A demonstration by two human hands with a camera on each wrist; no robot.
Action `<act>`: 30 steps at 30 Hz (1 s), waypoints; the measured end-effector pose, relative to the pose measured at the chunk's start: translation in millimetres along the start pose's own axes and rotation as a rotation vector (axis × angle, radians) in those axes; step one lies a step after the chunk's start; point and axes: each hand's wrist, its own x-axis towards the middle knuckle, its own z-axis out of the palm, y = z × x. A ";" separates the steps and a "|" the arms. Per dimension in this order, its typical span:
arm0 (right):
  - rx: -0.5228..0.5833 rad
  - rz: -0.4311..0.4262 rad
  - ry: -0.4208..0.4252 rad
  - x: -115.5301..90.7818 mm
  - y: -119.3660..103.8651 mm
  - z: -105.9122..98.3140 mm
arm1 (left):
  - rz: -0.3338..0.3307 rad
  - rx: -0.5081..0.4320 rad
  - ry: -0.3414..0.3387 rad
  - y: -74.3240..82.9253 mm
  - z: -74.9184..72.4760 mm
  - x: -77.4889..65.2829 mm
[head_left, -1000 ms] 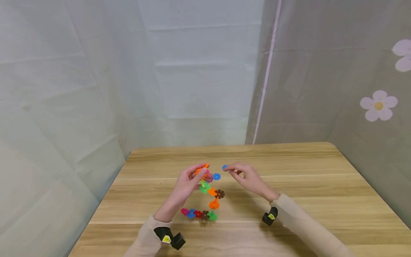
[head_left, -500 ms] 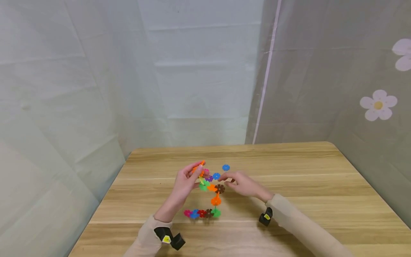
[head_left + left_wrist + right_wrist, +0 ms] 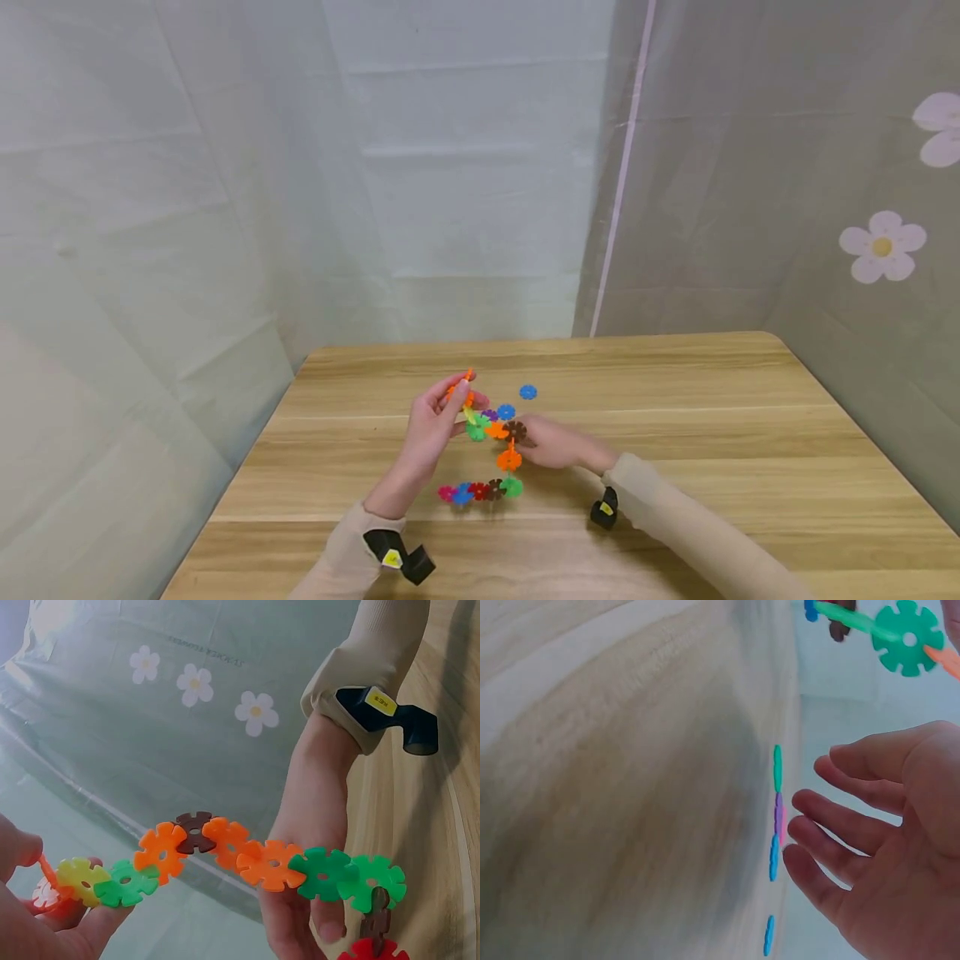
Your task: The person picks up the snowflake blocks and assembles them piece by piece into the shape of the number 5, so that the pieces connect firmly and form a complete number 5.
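Note:
My left hand (image 3: 432,425) pinches one end of a chain of slotted plastic flower discs (image 3: 509,460) and holds it up off the table. Orange, yellow, green, brown and red discs follow one another along the chain (image 3: 271,865), which sags and curls back at its lower end. My right hand (image 3: 557,442) is behind the chain, near its brown disc (image 3: 515,431). In the right wrist view the right hand's (image 3: 885,840) fingers are spread and loosely bent, with nothing between them. A loose blue disc (image 3: 528,392) lies beyond both hands.
On the wooden table (image 3: 675,375) lies a short joined row with a blue disc (image 3: 506,412) and a purple disc (image 3: 489,415), partly hidden by the chain. Curtain sheets (image 3: 480,208) hang behind and beside the table.
My right hand has let go of the loose blue disc and moved left and nearer, behind the chain. My left hand has shifted slightly left, the chain's lower end slightly right.

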 end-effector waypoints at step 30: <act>-0.315 0.074 -0.016 -1.0 -8.9 13.4 | -0.030 -0.030 -0.005 -5.1 3.5 -2.0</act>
